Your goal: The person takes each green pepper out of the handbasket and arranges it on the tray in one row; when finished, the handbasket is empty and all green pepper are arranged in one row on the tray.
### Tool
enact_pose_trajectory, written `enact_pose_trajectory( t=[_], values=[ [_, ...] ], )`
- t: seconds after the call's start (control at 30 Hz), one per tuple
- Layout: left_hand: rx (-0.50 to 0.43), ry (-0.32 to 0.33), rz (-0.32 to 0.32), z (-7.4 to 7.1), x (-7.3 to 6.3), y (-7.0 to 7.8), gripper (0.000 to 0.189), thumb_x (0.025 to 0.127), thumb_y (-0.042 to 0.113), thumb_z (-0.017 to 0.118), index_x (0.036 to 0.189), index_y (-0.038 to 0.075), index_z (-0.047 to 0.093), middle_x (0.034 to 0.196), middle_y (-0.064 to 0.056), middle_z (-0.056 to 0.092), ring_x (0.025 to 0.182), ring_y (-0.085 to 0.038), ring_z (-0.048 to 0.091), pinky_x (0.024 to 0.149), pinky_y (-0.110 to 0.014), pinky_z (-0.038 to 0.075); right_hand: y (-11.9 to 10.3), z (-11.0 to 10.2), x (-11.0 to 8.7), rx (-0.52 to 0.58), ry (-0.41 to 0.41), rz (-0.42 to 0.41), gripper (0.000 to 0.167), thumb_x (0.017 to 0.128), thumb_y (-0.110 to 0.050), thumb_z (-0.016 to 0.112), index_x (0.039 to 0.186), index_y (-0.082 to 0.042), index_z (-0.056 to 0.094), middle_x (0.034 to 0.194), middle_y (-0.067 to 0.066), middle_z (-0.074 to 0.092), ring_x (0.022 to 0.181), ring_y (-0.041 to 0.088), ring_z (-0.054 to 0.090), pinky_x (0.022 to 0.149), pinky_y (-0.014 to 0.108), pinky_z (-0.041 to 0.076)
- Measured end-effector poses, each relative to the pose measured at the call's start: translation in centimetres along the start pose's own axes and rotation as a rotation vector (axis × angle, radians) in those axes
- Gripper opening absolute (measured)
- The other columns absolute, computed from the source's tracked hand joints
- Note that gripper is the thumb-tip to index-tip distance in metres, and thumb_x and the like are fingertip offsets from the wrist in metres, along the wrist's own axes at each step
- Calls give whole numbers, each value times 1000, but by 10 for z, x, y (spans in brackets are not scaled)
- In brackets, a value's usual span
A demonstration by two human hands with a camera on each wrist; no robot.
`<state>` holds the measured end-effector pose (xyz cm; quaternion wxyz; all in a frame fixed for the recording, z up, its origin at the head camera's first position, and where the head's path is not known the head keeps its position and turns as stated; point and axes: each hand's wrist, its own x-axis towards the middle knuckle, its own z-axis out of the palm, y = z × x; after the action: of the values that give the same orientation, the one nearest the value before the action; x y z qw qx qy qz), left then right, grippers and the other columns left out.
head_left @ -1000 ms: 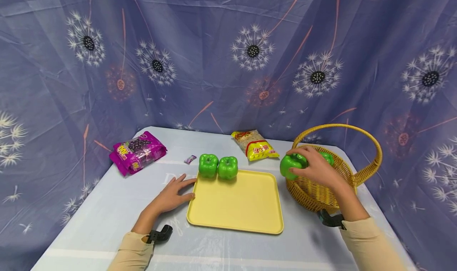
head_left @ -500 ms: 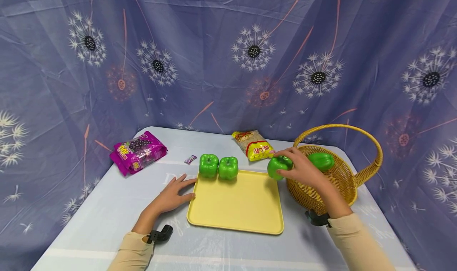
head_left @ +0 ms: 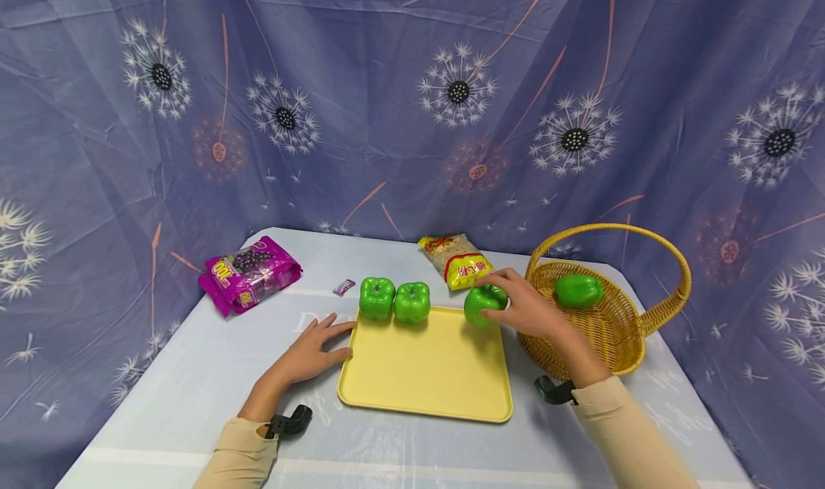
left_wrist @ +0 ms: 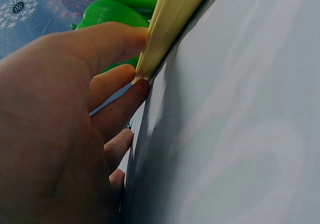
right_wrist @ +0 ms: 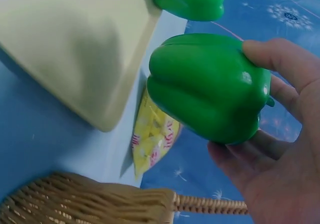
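Observation:
My right hand [head_left: 530, 308] grips a green bell pepper [right_wrist: 207, 87] between thumb and fingers, raised over the back right corner of the yellow tray [head_left: 425, 374]. A shadow falls on the tray in the right wrist view. Two more green bell peppers, a left one [head_left: 377, 298] and a right one [head_left: 412, 303], stand side by side at the tray's back left corner. My left hand [head_left: 311, 353] rests beside the tray's left side, its fingertips touching the rim [left_wrist: 159, 39], with the fingers spread and not curled round it.
Right of the tray stands a wicker basket [head_left: 619, 324] with a tall handle and one green vegetable [head_left: 579, 291] inside. A yellow food packet [head_left: 456, 261] lies behind the tray. At the back left are a purple bag [head_left: 251, 274] and a small wrapped candy [head_left: 344, 287].
My right hand has carried the bell pepper leftward from the basket's edge to above the tray. The green vegetable in the basket has come into full view. My left hand has stayed still.

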<state>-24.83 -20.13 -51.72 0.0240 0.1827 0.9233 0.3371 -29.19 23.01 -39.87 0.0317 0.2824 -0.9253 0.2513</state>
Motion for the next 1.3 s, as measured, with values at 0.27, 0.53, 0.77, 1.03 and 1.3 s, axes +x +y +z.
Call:
enact_pose_trajectory(
  t=[0.27,0.53,0.77,1.03,1.3],
  values=[
    [-3,5,1,-1,0,0,60,89,51,63,141,26,51,151,-20,32,140,-46,17,108,-66,11,-1,16,14,11,-21,3,49,82,-31,78,127,-22,61,121,8,47,104,25,49,82,44,48],
    [-1,-7,-16,-1,-2,2,60,89,50,63,142,25,51,151,-20,32,140,-45,16,109,-65,11,3,36,24,39,-46,-3,51,82,-29,78,129,-21,61,127,6,45,111,28,48,89,49,45],
    [3,-6,-12,0,-2,4,59,89,48,64,141,23,52,150,-21,33,140,-46,17,108,-66,11,3,46,28,50,-18,-32,56,78,-26,82,129,-20,59,127,5,49,112,26,49,89,48,45],
    [0,0,3,0,-2,4,59,89,46,65,141,22,52,149,-20,35,140,-42,19,110,-62,10,-4,53,36,59,-35,-20,64,75,-21,83,133,-16,56,131,7,47,119,27,46,93,49,44],
    [-1,-2,-2,-1,-1,3,59,89,48,64,141,25,51,150,-19,33,141,-42,18,110,-63,10,-7,54,40,47,-72,-30,66,78,-22,81,137,-17,53,140,9,42,130,31,39,98,52,41]
  ],
)
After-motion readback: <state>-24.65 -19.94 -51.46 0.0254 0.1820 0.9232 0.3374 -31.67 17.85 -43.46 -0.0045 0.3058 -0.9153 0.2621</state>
